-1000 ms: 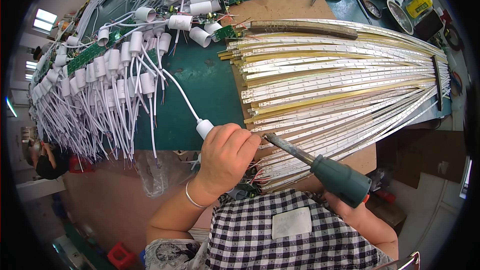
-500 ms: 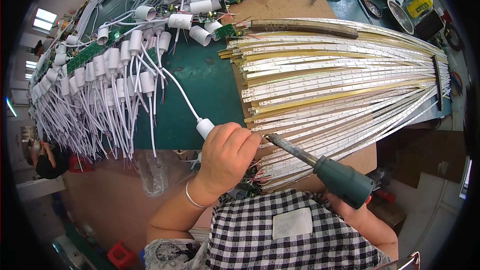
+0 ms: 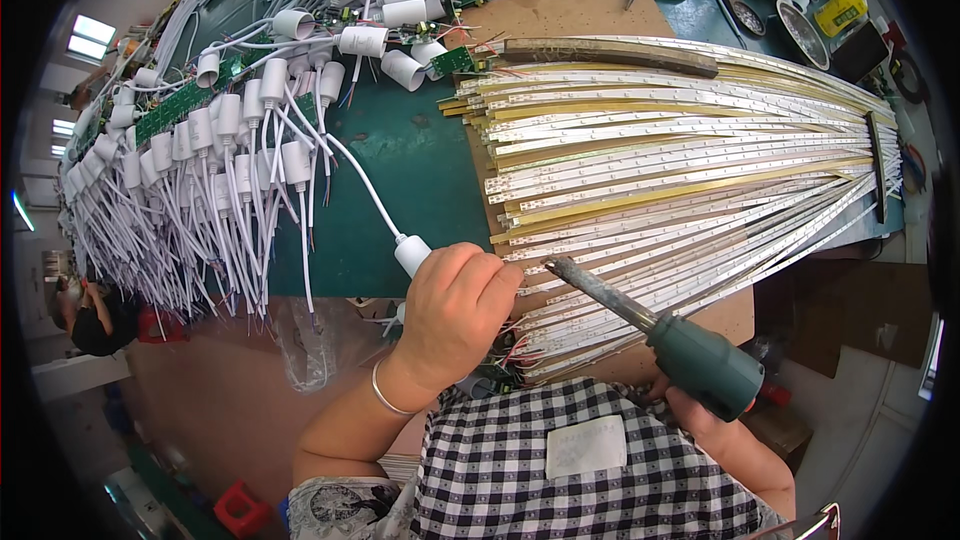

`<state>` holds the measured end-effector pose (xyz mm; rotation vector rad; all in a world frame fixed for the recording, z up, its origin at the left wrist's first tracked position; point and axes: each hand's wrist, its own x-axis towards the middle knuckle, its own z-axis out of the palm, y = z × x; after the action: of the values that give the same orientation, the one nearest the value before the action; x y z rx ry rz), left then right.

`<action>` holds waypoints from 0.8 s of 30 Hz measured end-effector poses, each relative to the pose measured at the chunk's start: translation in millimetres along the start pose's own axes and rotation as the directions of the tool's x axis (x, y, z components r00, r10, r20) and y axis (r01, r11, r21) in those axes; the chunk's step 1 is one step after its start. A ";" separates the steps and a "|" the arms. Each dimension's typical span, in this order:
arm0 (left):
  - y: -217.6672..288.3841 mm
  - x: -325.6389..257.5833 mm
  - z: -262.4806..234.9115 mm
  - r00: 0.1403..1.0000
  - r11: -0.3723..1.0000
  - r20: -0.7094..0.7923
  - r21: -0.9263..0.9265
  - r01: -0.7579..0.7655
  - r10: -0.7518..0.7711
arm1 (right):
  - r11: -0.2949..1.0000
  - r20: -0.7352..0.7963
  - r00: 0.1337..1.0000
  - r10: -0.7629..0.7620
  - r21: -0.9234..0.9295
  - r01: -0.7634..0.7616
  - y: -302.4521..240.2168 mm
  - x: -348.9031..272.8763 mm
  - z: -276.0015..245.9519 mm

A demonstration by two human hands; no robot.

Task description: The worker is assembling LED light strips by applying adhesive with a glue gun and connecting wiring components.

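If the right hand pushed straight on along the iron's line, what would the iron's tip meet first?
Probably the strips, near their left ends; the iron overlaps them in view, but depth is unclear. The left hand lies close beside that line.

From the left hand point(image 3: 455, 312), at eleven o'clock, open green tabletop point(image 3: 405, 165) lets a hand pass, although one white cable point(image 3: 374, 192) crosses it. At ten, the heaped white sockets point(image 3: 229, 112) block the way; at two, the fanned strips point(image 3: 640, 153); at three, the soldering iron point(image 3: 668, 334).
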<state>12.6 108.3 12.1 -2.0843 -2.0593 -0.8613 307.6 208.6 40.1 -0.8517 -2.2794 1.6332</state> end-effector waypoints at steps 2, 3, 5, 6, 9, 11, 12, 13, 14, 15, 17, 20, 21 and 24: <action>0.1 -0.1 0.3 1.000 1.000 0.000 0.005 -0.002 0.002 | 1.000 -0.020 1.000 -0.023 -0.012 0.023 1.7 -2.0 -0.2; -0.3 -0.4 0.7 1.000 1.000 -0.005 0.010 -0.006 0.006 | 0.998 -0.068 0.996 0.049 0.048 -0.046 -4.2 -2.1 2.8; -0.2 -0.4 1.1 1.000 1.000 -0.006 0.018 -0.009 0.009 | 0.986 -0.116 0.984 0.136 0.114 -0.123 -8.7 -2.9 4.4; 0.2 -0.2 1.1 1.000 1.000 -0.002 0.021 -0.008 0.008 | 0.984 -0.120 0.982 0.149 0.119 -0.135 -9.1 -3.4 4.1; 1.3 0.5 0.9 1.000 1.000 0.019 0.018 0.002 -0.003 | 0.978 -0.139 0.977 0.164 0.153 -0.143 -9.0 -4.2 4.5; 1.6 0.7 0.1 0.999 1.000 0.030 0.013 0.011 -0.011 | 0.994 -0.110 0.990 0.089 0.077 -0.081 -3.8 -5.9 3.2; 1.7 0.7 -0.9 0.999 1.000 0.033 0.010 0.015 -0.015 | 1.000 -0.065 0.998 0.015 -0.014 -0.015 3.5 -8.0 0.1; 1.7 1.0 -1.2 0.999 1.000 0.035 0.007 0.019 -0.019 | 0.999 -0.045 0.999 -0.011 -0.045 0.009 5.2 -8.9 -0.7; 1.8 1.1 -1.0 0.999 1.000 0.033 0.005 0.020 -0.020 | 0.997 -0.024 0.999 -0.035 -0.073 0.033 7.3 -10.2 -1.2; 1.9 1.2 -0.9 0.999 1.000 0.030 0.003 0.021 -0.021 | 0.999 -0.033 0.999 -0.014 -0.045 0.013 6.9 -10.8 -0.6; 2.3 1.2 -0.8 0.999 1.000 0.032 0.001 0.027 -0.027 | 1.000 -0.046 0.999 0.012 -0.023 -0.013 5.6 -10.9 0.3; 3.8 1.4 -1.3 0.998 0.999 0.036 -0.002 0.044 -0.044 | 0.999 -0.054 0.998 0.015 -0.037 -0.017 4.2 -10.2 0.9; 4.4 1.5 -1.2 0.998 0.999 0.031 -0.007 0.052 -0.052 | 0.999 -0.051 0.999 0.009 -0.037 -0.010 4.1 -9.6 0.7; 4.6 5.1 -4.7 0.998 0.994 0.034 -0.094 0.057 -0.054 | 1.000 -0.063 0.998 0.013 -0.023 -0.014 3.9 -9.3 1.4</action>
<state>15.1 110.4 19.7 -2.1094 -2.1425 -0.9592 315.8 203.1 37.5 -0.9122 -2.2588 1.5656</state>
